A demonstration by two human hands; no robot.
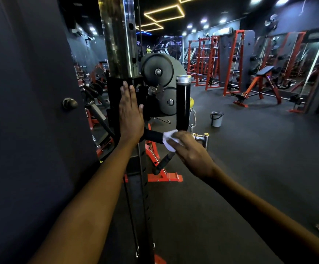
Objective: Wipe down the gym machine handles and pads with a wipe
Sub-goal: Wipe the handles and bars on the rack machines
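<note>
Right hand (191, 151): grip closed around a white wipe (169, 140), fingers curled over it and pressing it onto the black curved handle (182, 107) at its lower bend. The wipe bunches at the fingertips, its white edge showing on the hand's left side. From that bend the handle rises upright to a silver end cap (183, 79); its other leg runs left toward the carriage.

Left hand (131, 113): grip released, fingers straight and together, palm flat against the black carriage (116, 92) on the chrome upright post (116, 35). It holds nothing.

Just right of the post, two black pulley wheels (157, 71) sit close behind the handle, with little gap between them and its upright leg. A second black bar (163, 162) slants down beneath the right hand. A dark panel (21, 111) with a round knob (70, 104) closes off the whole left side.

To the right, the dark rubber floor (250, 159) lies open and wide. A grey bucket (216, 119) stands on it, well apart from the handle. Red racks (212, 60) and an incline bench (259, 82) line the far edge.
</note>
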